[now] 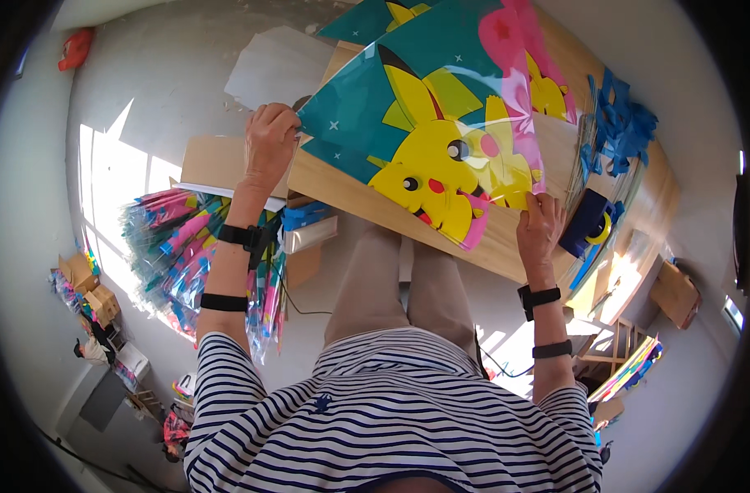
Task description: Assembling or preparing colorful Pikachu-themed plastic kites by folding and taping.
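Note:
Stretched between my two hands is a glossy, see-through-edged printed sheet (pixel 375 107), teal and pink with a yellow long-eared cartoon figure. My left hand (pixel 272 141) is closed in a pinch on its left corner. At the lower right edge, my right hand (pixel 542 222) grips it between thumb and fingers. The sheet slants over a wooden table (pixel 334 181), its lower edge near my thighs. Another similar print (pixel 547 94) shows beneath or behind it at the right. Glare hides some of the sheet's right part.
A tape dispenser (pixel 584 223) stands on the table right of my right hand, with blue strips (pixel 621 123) beyond it. Left of my legs lies a pile of colourful items in clear plastic (pixel 186 246). Cardboard (pixel 214 164) lies beside my left hand.

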`<state>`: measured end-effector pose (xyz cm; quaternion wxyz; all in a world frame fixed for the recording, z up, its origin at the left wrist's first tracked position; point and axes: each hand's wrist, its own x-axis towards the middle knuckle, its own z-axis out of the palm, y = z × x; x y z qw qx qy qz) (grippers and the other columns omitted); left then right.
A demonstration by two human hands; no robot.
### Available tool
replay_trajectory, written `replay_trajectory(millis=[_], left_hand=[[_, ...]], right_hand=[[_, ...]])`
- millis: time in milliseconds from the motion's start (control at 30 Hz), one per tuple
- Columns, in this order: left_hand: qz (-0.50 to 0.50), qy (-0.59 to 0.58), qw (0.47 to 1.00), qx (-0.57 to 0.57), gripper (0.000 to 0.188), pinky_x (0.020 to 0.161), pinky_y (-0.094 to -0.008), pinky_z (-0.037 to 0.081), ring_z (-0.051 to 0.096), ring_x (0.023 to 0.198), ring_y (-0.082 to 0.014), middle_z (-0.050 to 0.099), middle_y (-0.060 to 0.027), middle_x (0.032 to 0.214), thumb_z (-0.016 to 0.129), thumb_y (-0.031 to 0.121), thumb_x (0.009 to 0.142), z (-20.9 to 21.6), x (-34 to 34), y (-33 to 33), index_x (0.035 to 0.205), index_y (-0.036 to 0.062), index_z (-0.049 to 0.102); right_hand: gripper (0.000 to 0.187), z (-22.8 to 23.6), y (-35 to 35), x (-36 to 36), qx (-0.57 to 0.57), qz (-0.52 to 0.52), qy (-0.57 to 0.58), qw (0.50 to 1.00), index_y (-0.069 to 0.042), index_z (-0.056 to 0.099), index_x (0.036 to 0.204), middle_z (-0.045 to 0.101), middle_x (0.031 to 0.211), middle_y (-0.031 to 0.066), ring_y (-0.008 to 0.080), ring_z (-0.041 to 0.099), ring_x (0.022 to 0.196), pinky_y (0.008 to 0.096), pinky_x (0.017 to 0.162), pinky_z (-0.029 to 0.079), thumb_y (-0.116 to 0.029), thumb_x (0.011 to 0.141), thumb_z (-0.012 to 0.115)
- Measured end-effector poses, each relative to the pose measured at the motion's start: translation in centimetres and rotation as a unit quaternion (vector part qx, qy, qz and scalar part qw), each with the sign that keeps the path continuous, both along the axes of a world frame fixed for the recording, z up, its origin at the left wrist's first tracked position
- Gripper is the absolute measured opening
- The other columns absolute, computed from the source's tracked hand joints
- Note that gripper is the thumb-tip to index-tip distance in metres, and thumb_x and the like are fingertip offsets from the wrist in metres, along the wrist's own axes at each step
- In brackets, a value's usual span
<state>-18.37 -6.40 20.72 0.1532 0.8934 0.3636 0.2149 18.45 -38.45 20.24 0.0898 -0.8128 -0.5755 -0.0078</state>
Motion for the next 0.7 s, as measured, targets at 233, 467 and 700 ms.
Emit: replay_trajectory(millis=[233, 467, 700], left_hand=[[0.06, 0.049, 0.996, -0.045, 0.016, 0.08, -0.0408, 0.045, 0.057, 0.092, -0.0281, 0.058, -0.0044, 0.091, 0.065, -0.003, 0.07, -14.6, -1.6, -3.4, 0.078, 0.0096, 0.061], [0.123, 0.06, 0.988, -0.078, 0.02, 0.079, -0.0412, 0.046, 0.057, 0.092, -0.0292, 0.058, -0.0053, 0.09, 0.066, -0.005, 0.066, -18.4, -3.0, -5.3, 0.078, 0.0097, 0.061], [0.176, 0.025, 0.981, -0.078, 0.022, 0.08, -0.0412, 0.049, 0.059, 0.092, -0.031, 0.06, -0.0075, 0.093, 0.065, -0.007, 0.067, -19.0, -4.1, -5.1, 0.083, 0.0086, 0.064]], right_hand=[[0.022, -11.4, -2.5, -4.7, -0.139, -0.021, 0.021, 0.99, -0.006, 0.065, 0.095, 0.055, 0.096, 0.0084, 0.0285, 0.055, 0.092, 0.0425, 0.08, 0.042, -0.007, 0.074, 0.067], [0.024, -14.6, -5.0, -6.8, -0.159, -0.024, 0.049, 0.986, -0.008, 0.061, 0.098, 0.055, 0.096, 0.009, 0.0288, 0.056, 0.092, 0.0424, 0.08, 0.042, -0.008, 0.075, 0.068], [0.041, -13.3, -3.8, -7.6, -0.184, -0.01, 0.106, 0.977, -0.008, 0.061, 0.108, 0.056, 0.101, 0.0111, 0.0297, 0.056, 0.095, 0.0425, 0.081, 0.043, -0.022, 0.074, 0.077]])
